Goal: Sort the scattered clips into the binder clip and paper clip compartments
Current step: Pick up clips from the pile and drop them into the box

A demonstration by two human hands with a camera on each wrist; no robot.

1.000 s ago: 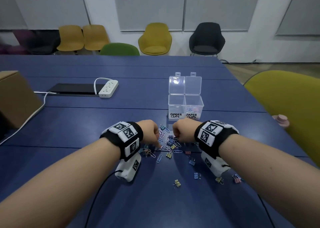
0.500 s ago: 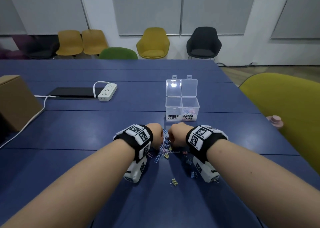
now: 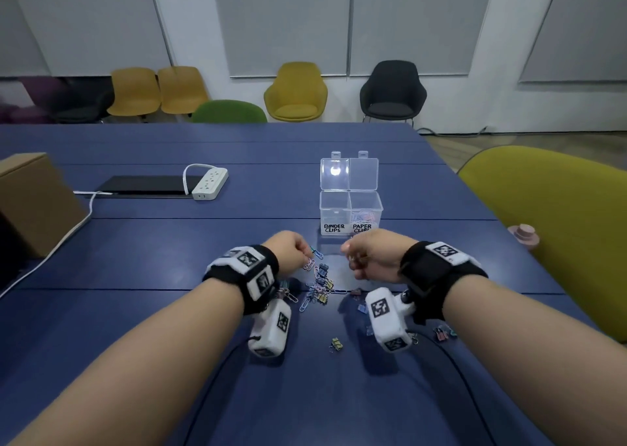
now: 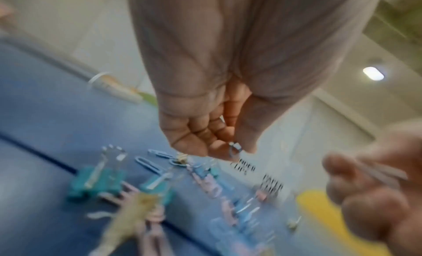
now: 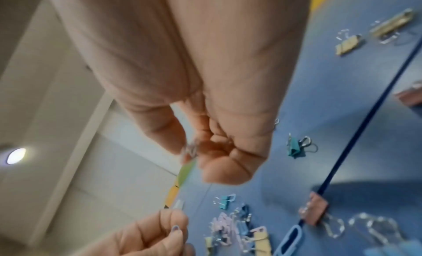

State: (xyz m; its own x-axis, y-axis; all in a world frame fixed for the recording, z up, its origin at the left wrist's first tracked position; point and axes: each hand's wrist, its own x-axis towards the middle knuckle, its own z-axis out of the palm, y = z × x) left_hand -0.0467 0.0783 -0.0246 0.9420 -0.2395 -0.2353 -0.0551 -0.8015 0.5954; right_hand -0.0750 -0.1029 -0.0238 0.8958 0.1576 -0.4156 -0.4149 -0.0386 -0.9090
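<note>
A clear two-compartment box stands open on the blue table, labelled BINDER CLIPS on the left and PAPER CLIPS on the right; the right side holds some paper clips. A pile of coloured paper clips and binder clips lies just in front of it. My left hand hovers over the pile's left edge, fingers curled, pinching a blue paper clip. My right hand is raised just in front of the box, pinching a pale paper clip between thumb and fingers.
Stray binder clips lie nearer me and to the right. A white power strip and dark tablet sit far left, a cardboard box at the left edge. A yellow-green chair stands at the right.
Both hands have lifted off the pile and moved apart, each with a paper clip pinched; the right hand has moved toward the box.
</note>
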